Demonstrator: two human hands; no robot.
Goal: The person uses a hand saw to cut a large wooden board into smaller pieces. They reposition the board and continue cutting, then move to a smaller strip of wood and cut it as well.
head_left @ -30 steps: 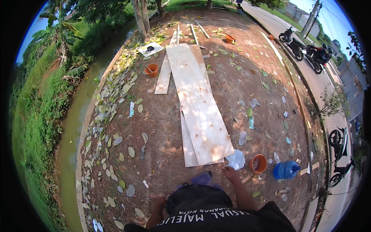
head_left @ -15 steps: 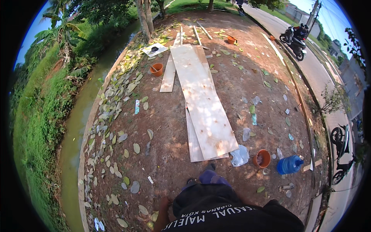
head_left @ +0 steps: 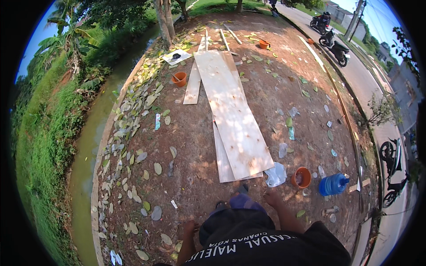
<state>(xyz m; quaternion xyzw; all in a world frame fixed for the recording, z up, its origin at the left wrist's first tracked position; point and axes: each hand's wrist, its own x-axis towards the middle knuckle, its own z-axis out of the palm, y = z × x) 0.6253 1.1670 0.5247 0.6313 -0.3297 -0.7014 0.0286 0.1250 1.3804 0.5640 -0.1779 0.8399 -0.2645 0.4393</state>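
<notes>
My right hand (head_left: 271,197) hangs in front of my body, above the dirt and just short of a white plastic bag (head_left: 276,174). At my left side my left hand (head_left: 191,226) hangs low near my dark shirt. No held thing shows in either hand, and the fingers are too small to make out. Ahead of my feet lies a long pale plywood sheet (head_left: 235,119), partly covering another board (head_left: 225,155) beneath it. Beside the bag stand an orange bucket (head_left: 302,176) and a blue water jug (head_left: 333,185) lying on its side.
Another orange bucket (head_left: 179,79) stands left of a narrow plank (head_left: 192,86). Fallen leaves and litter cover the dirt. A concrete edge (head_left: 98,177) borders the canal at left. Parked motorbikes (head_left: 335,48) and a rider (head_left: 322,20) are on the road at right.
My right forearm and hand have come into view in front of me. My left hand has moved slightly forward. On the road the rider has moved farther off, past the parked motorbike.
</notes>
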